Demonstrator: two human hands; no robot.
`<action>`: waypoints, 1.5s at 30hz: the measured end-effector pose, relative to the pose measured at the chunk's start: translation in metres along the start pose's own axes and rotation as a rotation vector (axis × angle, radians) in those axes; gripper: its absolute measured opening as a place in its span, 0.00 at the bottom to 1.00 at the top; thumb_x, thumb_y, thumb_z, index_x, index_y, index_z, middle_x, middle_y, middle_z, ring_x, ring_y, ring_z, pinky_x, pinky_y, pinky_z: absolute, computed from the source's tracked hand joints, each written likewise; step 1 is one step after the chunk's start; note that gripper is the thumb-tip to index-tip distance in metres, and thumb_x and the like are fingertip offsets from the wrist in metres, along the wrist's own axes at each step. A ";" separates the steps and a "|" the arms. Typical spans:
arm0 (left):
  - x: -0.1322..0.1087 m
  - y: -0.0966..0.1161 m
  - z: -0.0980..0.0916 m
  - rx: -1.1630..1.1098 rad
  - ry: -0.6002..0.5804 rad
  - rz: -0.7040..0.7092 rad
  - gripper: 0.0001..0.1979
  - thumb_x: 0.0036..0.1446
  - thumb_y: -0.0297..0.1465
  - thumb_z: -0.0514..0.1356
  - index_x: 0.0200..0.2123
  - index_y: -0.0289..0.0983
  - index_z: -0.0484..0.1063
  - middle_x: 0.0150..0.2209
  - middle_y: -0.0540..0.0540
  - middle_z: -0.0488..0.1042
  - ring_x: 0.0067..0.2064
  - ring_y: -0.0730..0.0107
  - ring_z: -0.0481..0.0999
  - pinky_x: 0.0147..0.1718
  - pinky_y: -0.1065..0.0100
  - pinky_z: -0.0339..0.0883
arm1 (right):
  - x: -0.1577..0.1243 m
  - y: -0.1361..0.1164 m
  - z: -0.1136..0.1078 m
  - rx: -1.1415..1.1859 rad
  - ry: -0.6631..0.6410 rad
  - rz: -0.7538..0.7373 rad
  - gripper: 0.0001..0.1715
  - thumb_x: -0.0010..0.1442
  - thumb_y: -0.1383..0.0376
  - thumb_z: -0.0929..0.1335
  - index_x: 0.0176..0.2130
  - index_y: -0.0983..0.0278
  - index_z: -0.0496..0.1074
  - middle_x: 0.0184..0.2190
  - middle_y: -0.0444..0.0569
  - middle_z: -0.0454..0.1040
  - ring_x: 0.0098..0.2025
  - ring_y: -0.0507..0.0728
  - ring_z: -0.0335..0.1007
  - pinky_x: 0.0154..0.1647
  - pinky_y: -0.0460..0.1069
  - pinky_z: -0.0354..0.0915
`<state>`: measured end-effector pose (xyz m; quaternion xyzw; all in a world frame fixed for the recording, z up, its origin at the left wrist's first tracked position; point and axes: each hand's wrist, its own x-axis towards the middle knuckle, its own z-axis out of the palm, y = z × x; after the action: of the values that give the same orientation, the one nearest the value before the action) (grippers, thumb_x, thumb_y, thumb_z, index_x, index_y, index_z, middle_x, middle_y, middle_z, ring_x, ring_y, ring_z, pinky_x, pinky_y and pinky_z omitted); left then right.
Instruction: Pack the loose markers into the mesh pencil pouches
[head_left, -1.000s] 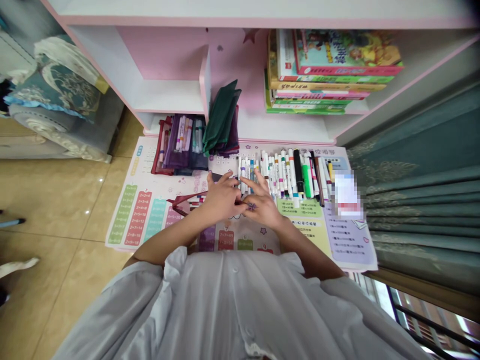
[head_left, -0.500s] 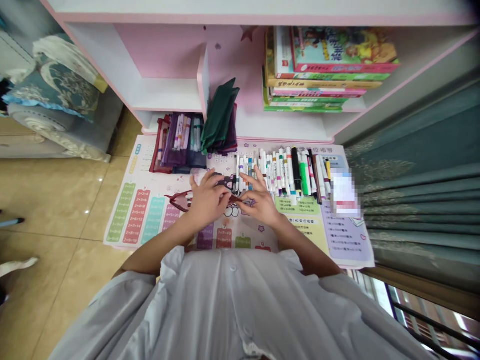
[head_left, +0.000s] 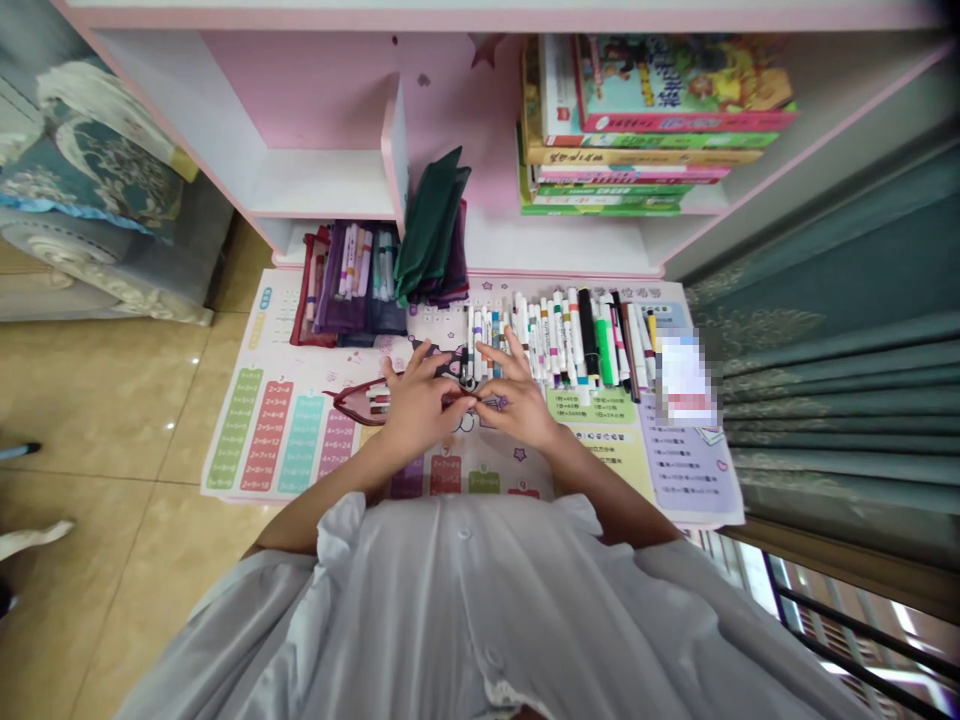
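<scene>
A dark red zip pouch [head_left: 351, 406] lies on the printed desk mat, its left end gaping, with white markers [head_left: 379, 400] showing inside. My left hand [head_left: 420, 405] rests over its middle, thumb and forefinger pinched on the pouch's edge and the other fingers spread. Close beside it, my right hand [head_left: 521, 400] pinches the pouch's right end between thumb and forefinger. The fingertips of both hands nearly meet, hiding the zip there. Just beyond my right hand, a row of markers [head_left: 555, 335] in mixed colours lies side by side.
Filled red and purple mesh pouches [head_left: 341, 320] lie at the back left, beside dark green pouches [head_left: 431, 235] leaning on the shelf divider [head_left: 394, 150]. Books [head_left: 637, 165] are stacked on the right of the shelf [head_left: 585, 250]. A blurred-out item [head_left: 686, 380] lies at the mat's right.
My hands have drawn closer together at the pouch's right end, and less of its red edge shows between them. The whole view has shifted slightly.
</scene>
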<state>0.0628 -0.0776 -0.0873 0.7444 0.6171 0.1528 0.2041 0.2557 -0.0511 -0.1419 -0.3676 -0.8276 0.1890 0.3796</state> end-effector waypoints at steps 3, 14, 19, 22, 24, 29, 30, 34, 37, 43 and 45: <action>-0.001 0.001 -0.004 -0.020 -0.023 0.011 0.07 0.59 0.37 0.63 0.30 0.42 0.78 0.61 0.46 0.72 0.70 0.46 0.57 0.63 0.27 0.41 | 0.000 -0.001 -0.001 0.009 -0.016 0.013 0.12 0.61 0.63 0.71 0.25 0.60 0.72 0.66 0.44 0.65 0.76 0.69 0.33 0.71 0.71 0.53; 0.002 0.000 -0.001 0.011 -0.008 0.018 0.09 0.61 0.33 0.57 0.32 0.40 0.76 0.62 0.45 0.70 0.71 0.45 0.54 0.62 0.25 0.41 | 0.002 0.002 -0.004 0.021 -0.044 0.042 0.12 0.59 0.61 0.73 0.26 0.59 0.72 0.68 0.43 0.63 0.76 0.67 0.32 0.73 0.70 0.51; 0.003 -0.005 -0.007 0.028 -0.028 0.015 0.09 0.62 0.32 0.57 0.31 0.39 0.75 0.63 0.43 0.69 0.72 0.45 0.53 0.62 0.24 0.41 | 0.002 0.005 -0.007 0.035 -0.051 0.040 0.12 0.60 0.62 0.72 0.26 0.59 0.72 0.69 0.43 0.61 0.76 0.66 0.29 0.73 0.70 0.50; 0.003 -0.007 -0.009 0.028 -0.037 0.022 0.09 0.62 0.32 0.57 0.32 0.39 0.75 0.63 0.43 0.69 0.72 0.45 0.53 0.62 0.24 0.41 | 0.002 0.006 -0.008 0.032 -0.059 0.059 0.12 0.59 0.62 0.73 0.26 0.59 0.71 0.69 0.41 0.60 0.76 0.66 0.29 0.72 0.70 0.51; 0.003 -0.007 -0.008 0.031 -0.028 0.028 0.09 0.62 0.32 0.57 0.32 0.40 0.75 0.63 0.44 0.68 0.72 0.45 0.52 0.62 0.24 0.41 | 0.002 0.006 -0.008 0.031 -0.057 0.058 0.12 0.59 0.62 0.73 0.25 0.59 0.71 0.69 0.41 0.60 0.76 0.66 0.29 0.72 0.70 0.50; 0.002 -0.007 -0.007 0.033 -0.023 0.037 0.09 0.62 0.32 0.57 0.31 0.39 0.75 0.64 0.44 0.68 0.72 0.44 0.52 0.61 0.23 0.41 | 0.003 0.005 -0.008 0.035 -0.048 0.035 0.11 0.59 0.63 0.73 0.26 0.60 0.72 0.69 0.41 0.59 0.76 0.67 0.30 0.73 0.70 0.50; 0.002 -0.007 -0.008 0.034 -0.023 0.037 0.09 0.62 0.32 0.57 0.31 0.39 0.75 0.64 0.44 0.68 0.72 0.44 0.52 0.61 0.23 0.41 | 0.003 0.006 -0.008 0.033 -0.048 0.036 0.11 0.59 0.63 0.73 0.26 0.60 0.72 0.69 0.41 0.59 0.76 0.67 0.30 0.73 0.71 0.50; 0.001 -0.008 -0.010 0.047 -0.017 0.027 0.09 0.61 0.33 0.58 0.30 0.39 0.75 0.64 0.43 0.68 0.72 0.43 0.51 0.62 0.23 0.39 | 0.002 0.006 -0.008 0.037 -0.053 0.036 0.12 0.59 0.63 0.73 0.25 0.59 0.71 0.69 0.39 0.59 0.76 0.67 0.29 0.73 0.71 0.48; 0.000 -0.010 -0.011 0.057 -0.020 0.021 0.09 0.61 0.33 0.58 0.29 0.39 0.75 0.65 0.44 0.67 0.72 0.42 0.50 0.63 0.24 0.38 | 0.002 0.007 -0.009 0.033 -0.057 0.029 0.12 0.59 0.63 0.73 0.25 0.59 0.71 0.69 0.39 0.59 0.76 0.67 0.29 0.74 0.71 0.47; 0.000 -0.012 -0.011 0.069 -0.021 0.030 0.09 0.61 0.33 0.58 0.30 0.39 0.76 0.66 0.44 0.65 0.73 0.42 0.49 0.61 0.22 0.39 | 0.002 0.008 -0.008 0.043 -0.038 0.018 0.13 0.59 0.63 0.73 0.25 0.60 0.71 0.69 0.38 0.59 0.76 0.68 0.31 0.74 0.71 0.45; 0.000 -0.012 -0.012 0.071 -0.019 0.027 0.09 0.61 0.33 0.57 0.30 0.39 0.76 0.65 0.43 0.66 0.73 0.42 0.49 0.61 0.22 0.39 | 0.002 0.009 -0.007 0.040 -0.048 0.030 0.13 0.59 0.62 0.73 0.24 0.60 0.70 0.69 0.38 0.59 0.76 0.68 0.31 0.74 0.72 0.44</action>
<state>0.0465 -0.0740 -0.0830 0.7608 0.6101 0.1265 0.1815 0.2645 -0.0437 -0.1413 -0.3677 -0.8269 0.2201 0.3641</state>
